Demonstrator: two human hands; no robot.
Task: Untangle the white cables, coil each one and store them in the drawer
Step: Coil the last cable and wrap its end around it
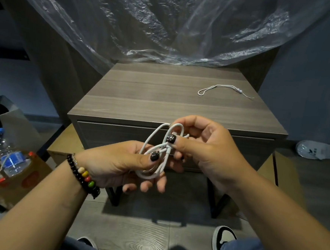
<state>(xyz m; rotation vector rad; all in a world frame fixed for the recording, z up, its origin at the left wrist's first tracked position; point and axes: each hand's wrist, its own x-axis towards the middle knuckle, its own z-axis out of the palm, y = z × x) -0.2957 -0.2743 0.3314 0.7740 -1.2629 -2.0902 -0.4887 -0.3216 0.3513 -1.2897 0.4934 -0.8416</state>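
Here both hands, left (118, 160) and right (202, 145), pinch the looped white cable (158, 144) before the closed drawer (120, 135)

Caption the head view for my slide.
Both hands, left and right, grip a looped white cable before the closed drawer.

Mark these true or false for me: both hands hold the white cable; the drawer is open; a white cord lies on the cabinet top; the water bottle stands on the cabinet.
1. Both the left hand and right hand hold the white cable. True.
2. The drawer is open. False: it is shut.
3. A white cord lies on the cabinet top. True.
4. The water bottle stands on the cabinet. False: it sits in a cardboard box at the left.
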